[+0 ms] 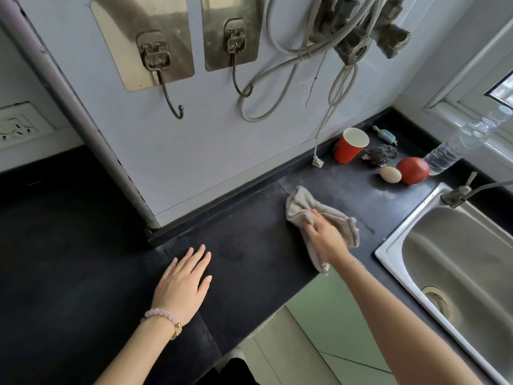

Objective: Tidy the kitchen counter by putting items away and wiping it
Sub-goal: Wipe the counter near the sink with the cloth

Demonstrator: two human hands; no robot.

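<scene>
The left hand [183, 282] lies nearest, flat on the black counter [249, 245] with fingers straight, holding nothing (a pink bead bracelet [163, 315] circles the wrist). To its right, the right hand [324, 237] presses a grey cloth [298, 207] onto the counter, fingers laid over it. Farther right sit a red cup [351, 147], egg [390, 174], tomato [412, 170] and steel sink [388, 251].

Readable text: none is found.
Bottle label [443, 157]: print is seen, perhaps letters, too blurred to be read.
Sweet wrapper [386, 135]: nothing can be made out.
</scene>
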